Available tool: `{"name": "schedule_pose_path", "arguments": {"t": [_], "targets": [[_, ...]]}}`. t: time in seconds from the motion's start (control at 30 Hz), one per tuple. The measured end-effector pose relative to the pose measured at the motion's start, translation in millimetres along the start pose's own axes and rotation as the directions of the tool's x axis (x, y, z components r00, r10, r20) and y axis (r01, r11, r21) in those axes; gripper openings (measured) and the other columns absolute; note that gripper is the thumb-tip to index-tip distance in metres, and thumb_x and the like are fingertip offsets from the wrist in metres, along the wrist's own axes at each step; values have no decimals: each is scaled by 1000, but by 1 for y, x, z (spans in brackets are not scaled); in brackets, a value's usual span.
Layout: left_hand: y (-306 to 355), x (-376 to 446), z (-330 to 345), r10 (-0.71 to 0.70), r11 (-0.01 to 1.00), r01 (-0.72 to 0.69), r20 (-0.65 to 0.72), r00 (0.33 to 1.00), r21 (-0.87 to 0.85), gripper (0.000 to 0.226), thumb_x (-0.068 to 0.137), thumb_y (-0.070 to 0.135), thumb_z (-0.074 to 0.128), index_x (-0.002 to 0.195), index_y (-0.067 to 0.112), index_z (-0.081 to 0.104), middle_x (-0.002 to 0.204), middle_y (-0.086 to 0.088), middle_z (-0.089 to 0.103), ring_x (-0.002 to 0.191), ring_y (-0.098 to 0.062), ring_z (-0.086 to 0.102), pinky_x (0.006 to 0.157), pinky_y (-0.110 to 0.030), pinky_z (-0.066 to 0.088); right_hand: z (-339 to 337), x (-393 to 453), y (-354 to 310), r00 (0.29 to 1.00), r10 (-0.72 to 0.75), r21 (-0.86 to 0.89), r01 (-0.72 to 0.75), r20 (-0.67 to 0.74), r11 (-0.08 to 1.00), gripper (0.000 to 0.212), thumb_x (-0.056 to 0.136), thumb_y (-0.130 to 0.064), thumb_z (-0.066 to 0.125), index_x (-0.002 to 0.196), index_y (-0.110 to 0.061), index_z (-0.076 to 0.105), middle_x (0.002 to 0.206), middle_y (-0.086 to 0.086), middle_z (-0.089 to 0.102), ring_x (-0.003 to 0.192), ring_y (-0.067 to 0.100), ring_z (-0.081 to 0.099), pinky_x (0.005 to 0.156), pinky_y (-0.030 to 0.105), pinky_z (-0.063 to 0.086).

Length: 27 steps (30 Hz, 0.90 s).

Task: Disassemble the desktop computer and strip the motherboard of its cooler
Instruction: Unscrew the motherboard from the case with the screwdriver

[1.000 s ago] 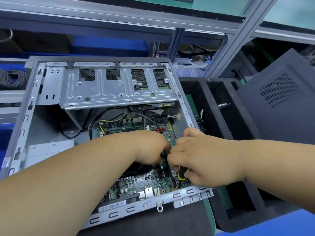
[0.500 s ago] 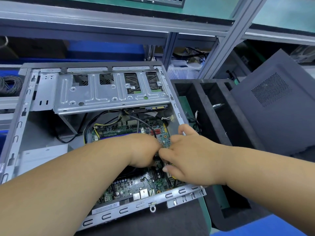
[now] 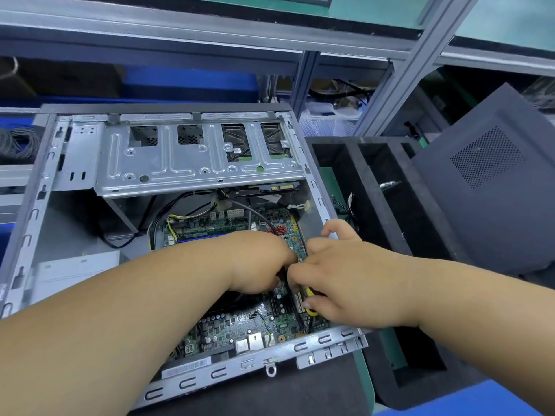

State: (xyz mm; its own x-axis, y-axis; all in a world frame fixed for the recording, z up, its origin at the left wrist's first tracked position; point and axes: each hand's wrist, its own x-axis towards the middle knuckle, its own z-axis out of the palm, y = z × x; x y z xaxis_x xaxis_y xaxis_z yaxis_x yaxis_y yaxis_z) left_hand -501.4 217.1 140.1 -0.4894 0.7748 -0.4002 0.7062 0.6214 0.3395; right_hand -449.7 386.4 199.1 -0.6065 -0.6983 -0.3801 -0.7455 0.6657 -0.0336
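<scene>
A: Status?

B: Desktop case (image 3: 27,235) lies open on its side, motherboard (image 3: 240,325) seated on the floor of it. Both hands are down inside, meeting over the board's right-hand part.

A: Grips?

B: Right hand (image 3: 345,283) has its fingers curled round a yellow-and-black screwdriver handle (image 3: 309,292). Only a bit of the handle shows below the fingers; the tip is hidden. Left hand (image 3: 258,262) is bent down at the wrist, touching the right hand's fingers. Something dark sits at its fingertips, but I cannot tell whether it grips anything; its fingers are hidden.

A: Cooler?

B: Not identifiable. The left forearm covers the middle of the board.

A: Rest of the case?

B: Metal drive cage (image 3: 195,163) spans the far end, a drive connector showing under its edge. Black and yellow cables (image 3: 180,216) run along the board's far edge.

A: Around it?

B: Black foam tray (image 3: 354,163) with compartments just right of the case. Dark side panel (image 3: 480,187) with a perforated vent leans over the tray's far right part.
</scene>
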Motion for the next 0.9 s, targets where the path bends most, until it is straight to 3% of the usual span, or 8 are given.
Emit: {"name": "schedule_pose_path", "arguments": {"t": [0.1, 0.17, 0.23, 0.47, 0.63, 0.73, 0.8, 0.9], "targets": [[0, 0, 0, 9, 1000, -9, -14, 1000, -13, 7, 89, 27, 59, 94, 30, 57, 104, 0, 64, 86, -21, 56, 74, -32, 51, 0, -1, 0, 1000, -10, 8, 10, 3, 1000, 13, 82, -28, 44, 94, -26, 46, 81, -13, 41, 86, 12, 29, 106, 36, 11], [-1, 1, 0, -4, 1000, 4, -13, 1000, -11, 16, 88, 25, 59, 104, 27, 60, 107, 0, 63, 92, -23, 59, 75, -31, 50, -1, -2, 1, 1000, -14, -22, 14, -3, 1000, 8, 85, -35, 40, 86, -27, 39, 77, -13, 41, 85, 12, 29, 106, 37, 12], [-1, 1, 1, -13, 1000, 13, -14, 1000, -2, 23, 88, 25, 59, 111, 26, 59, 111, 0, 62, 99, -25, 59, 78, -32, 49, -2, 0, 1, 1000, -5, -72, 6, 8, 997, 24, 95, -49, 33, 84, -29, 37, 74, -12, 43, 85, 12, 29, 106, 38, 10], [-5, 3, 3, -12, 1000, 12, -16, 1000, -9, 25, 89, 26, 60, 113, 29, 60, 111, 1, 63, 100, -23, 59, 77, -30, 48, -2, -3, 3, 999, -26, 29, 25, 28, 999, 17, 89, -38, 51, 105, -31, 50, 88, -17, 53, 94, 10, 37, 106, 33, 9], [-7, 6, 7, -20, 1000, 21, -35, 999, 10, 28, 89, 27, 60, 117, 27, 57, 113, 1, 62, 100, -23, 58, 71, -26, 39, -4, -7, 4, 998, -24, -8, 25, 60, 1000, 21, 78, -28, 46, 96, -32, 57, 87, -15, 51, 94, 11, 37, 108, 36, 11], [-7, 6, 7, -17, 1000, 17, -35, 999, 8, 32, 89, 28, 61, 121, 29, 57, 114, 1, 62, 101, -23, 58, 72, -27, 40, -1, -9, 5, 997, -40, -58, 44, 66, 997, 15, 88, -35, 39, 95, -27, 50, 81, -11, 49, 90, 14, 34, 108, 36, 10], [-7, 6, 7, -17, 1000, 17, -35, 999, 10, 33, 89, 29, 61, 122, 29, 56, 114, 1, 62, 102, -24, 58, 73, -27, 40, -1, -8, 6, 997, -38, -108, 45, 68, 993, 23, 97, -44, 31, 97, -26, 45, 76, -10, 48, 88, 14, 32, 108, 37, 8], [-7, 6, 7, -15, 1000, 16, -45, 999, 9, 28, 89, 29, 61, 117, 29, 57, 110, 1, 62, 98, -23, 58, 70, -26, 38, -1, -9, 6, 997, -44, -78, 49, 65, 996, 23, 98, -46, 36, 110, -28, 45, 84, -12, 51, 96, 12, 34, 108, 34, 5]]}}
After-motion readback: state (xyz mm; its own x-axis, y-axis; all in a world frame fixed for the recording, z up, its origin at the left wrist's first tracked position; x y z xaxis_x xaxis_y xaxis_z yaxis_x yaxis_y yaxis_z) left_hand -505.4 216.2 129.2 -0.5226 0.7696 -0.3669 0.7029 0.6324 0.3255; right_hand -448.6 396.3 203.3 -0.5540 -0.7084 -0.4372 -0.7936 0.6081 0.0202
